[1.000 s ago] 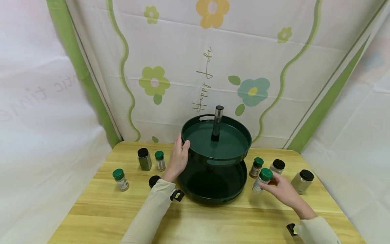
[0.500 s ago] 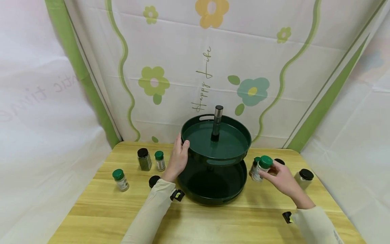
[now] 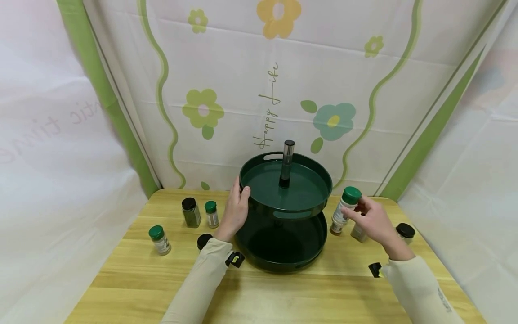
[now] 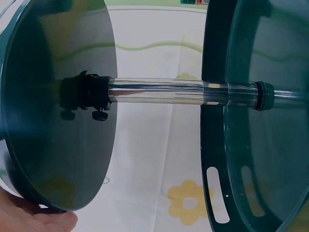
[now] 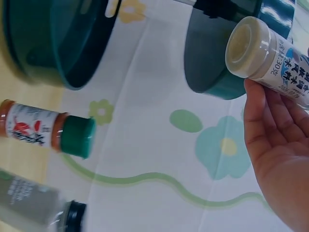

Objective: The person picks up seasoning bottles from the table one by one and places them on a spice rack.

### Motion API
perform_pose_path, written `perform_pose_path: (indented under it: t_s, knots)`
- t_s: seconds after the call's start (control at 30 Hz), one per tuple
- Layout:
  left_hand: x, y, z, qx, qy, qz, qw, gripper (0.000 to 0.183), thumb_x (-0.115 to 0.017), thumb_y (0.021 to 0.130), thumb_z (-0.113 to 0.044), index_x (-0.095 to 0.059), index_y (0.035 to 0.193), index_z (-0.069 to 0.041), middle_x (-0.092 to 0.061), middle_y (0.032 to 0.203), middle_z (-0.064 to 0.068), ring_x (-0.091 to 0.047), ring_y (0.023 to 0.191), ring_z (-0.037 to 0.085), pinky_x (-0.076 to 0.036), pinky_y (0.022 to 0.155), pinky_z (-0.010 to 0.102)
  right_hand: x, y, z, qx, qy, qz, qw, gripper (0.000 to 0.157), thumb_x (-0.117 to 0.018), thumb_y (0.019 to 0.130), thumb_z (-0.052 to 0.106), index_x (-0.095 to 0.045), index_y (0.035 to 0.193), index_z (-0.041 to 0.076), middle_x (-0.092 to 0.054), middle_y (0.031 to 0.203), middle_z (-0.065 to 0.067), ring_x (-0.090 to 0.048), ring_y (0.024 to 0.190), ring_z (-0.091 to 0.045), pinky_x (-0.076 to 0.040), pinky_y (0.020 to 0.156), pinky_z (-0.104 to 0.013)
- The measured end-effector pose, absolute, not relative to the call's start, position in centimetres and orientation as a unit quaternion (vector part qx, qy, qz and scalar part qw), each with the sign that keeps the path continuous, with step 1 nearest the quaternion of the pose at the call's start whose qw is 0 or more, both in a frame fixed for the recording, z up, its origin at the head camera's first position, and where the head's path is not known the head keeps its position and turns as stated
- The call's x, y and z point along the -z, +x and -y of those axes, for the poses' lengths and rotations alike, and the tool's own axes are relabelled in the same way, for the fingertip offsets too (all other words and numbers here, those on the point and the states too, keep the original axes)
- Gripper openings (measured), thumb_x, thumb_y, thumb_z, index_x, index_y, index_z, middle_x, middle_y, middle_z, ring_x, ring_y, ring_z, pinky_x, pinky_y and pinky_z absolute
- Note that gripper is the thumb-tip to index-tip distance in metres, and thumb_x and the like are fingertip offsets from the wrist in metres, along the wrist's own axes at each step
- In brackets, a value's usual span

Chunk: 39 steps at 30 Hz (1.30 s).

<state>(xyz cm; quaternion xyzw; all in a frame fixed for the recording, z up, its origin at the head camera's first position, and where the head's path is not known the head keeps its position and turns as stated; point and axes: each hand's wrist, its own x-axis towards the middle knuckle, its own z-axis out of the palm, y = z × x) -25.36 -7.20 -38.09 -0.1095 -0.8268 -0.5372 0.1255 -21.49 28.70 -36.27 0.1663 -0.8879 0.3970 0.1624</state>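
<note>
I take the green two-tier stand as my landmark. Nearest me, my two sleeves come in at its front, one on each side.

My right hand is at the stand's right, fingers and thumb curled round a green-capped jar. The jar is upright, lifted clear of the table and just beside the rim of the top tray, its cap about level with that rim. The right wrist view shows the jar's pale base and printed label pinched at my fingertips, the palm otherwise loose. Below it, right of the stand, an orange spice jar stands on the table, with a grey black-capped jar next to it and another black-capped jar further right.

My left hand is at the stand's left, thumb over the top tray's rim and fingers along its outer wall; how tightly it grips I cannot be sure, since the left wrist view shows only a bit of skin under the tray.

To do this well, I would keep the left hand firm so the tray does not spin or rock, raise the jar above the rim before going inward, stay clear of the centre post, and set it down flat.

Left of the stand sit a black lid, three small jars, and behind everything the flowered cloth.
</note>
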Motion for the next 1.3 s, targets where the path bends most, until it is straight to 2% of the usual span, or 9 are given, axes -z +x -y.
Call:
perform_pose_path:
  t_s: [0.27, 0.43, 0.6, 0.8, 1.0, 1.3]
  knots:
    - [38.0, -25.3, 7.1, 0.539, -0.106, 0.826, 0.126, 0.065, -0.027, 0.102, -0.044, -0.006, 0.153, -0.010, -0.009, 0.157, 0.008, -0.011, 0.142, 0.023, -0.014, 0.113, 0.045, 34.5, -22.3, -27.9, -0.408, 0.178, 0.876, 0.189, 0.026, -0.064, 0.090, 0.007, -0.060, 0.113, -0.003, -0.063, 0.099, -0.012, -0.058, 0.081, -0.003, -0.048, 0.067, -0.018]
    - [38.0, -25.2, 7.1, 0.541, -0.107, 0.825, 0.127, 0.065, -0.027, 0.102, -0.045, -0.006, 0.153, -0.010, -0.009, 0.157, 0.008, -0.011, 0.142, 0.023, -0.013, 0.113, 0.045, 33.5, -22.7, -27.5, -0.411, 0.195, 0.865, 0.213, 0.023, -0.064, 0.088, 0.001, -0.061, 0.110, -0.005, -0.061, 0.093, -0.003, -0.057, 0.079, -0.003, -0.047, 0.065, -0.016]
    - [38.0, -25.1, 7.1, 0.540, -0.113, 0.823, 0.133, 0.066, -0.026, 0.102, -0.046, -0.007, 0.153, -0.008, -0.010, 0.157, 0.011, -0.012, 0.142, 0.026, -0.014, 0.112, 0.047, 32.8, -23.0, -27.3, -0.417, 0.205, 0.856, 0.228, 0.022, -0.065, 0.088, 0.004, -0.063, 0.109, -0.003, -0.062, 0.092, 0.003, -0.058, 0.078, -0.002, -0.047, 0.065, -0.015]
    - [38.1, -25.1, 7.1, 0.540, -0.111, 0.824, 0.131, 0.067, -0.026, 0.102, -0.048, -0.006, 0.153, -0.009, -0.010, 0.157, 0.011, -0.011, 0.142, 0.025, -0.014, 0.112, 0.046, 32.4, -23.3, -26.9, -0.434, 0.203, 0.850, 0.220, 0.022, -0.065, 0.089, 0.008, -0.062, 0.110, 0.002, -0.060, 0.089, 0.005, -0.057, 0.074, -0.009, -0.046, 0.060, -0.020]
    - [38.2, -25.2, 7.1, 0.541, -0.118, 0.821, 0.139, 0.066, -0.027, 0.102, -0.045, -0.007, 0.152, -0.006, -0.011, 0.156, 0.013, -0.012, 0.142, 0.027, -0.015, 0.112, 0.047, 31.7, -23.3, -26.3, -0.443, 0.205, 0.843, 0.229, 0.021, -0.064, 0.091, 0.013, -0.061, 0.108, 0.001, -0.061, 0.089, 0.000, -0.057, 0.074, -0.011, -0.046, 0.060, -0.020]
    - [38.2, -25.2, 7.1, 0.540, -0.121, 0.821, 0.142, 0.066, -0.027, 0.103, -0.045, -0.008, 0.152, -0.005, -0.011, 0.156, 0.013, -0.013, 0.141, 0.028, -0.015, 0.112, 0.047, 31.2, -23.8, -25.6, -0.445, 0.213, 0.841, 0.222, 0.027, -0.065, 0.089, 0.009, -0.061, 0.114, -0.001, -0.060, 0.097, -0.003, -0.057, 0.081, -0.012, -0.047, 0.066, -0.018]
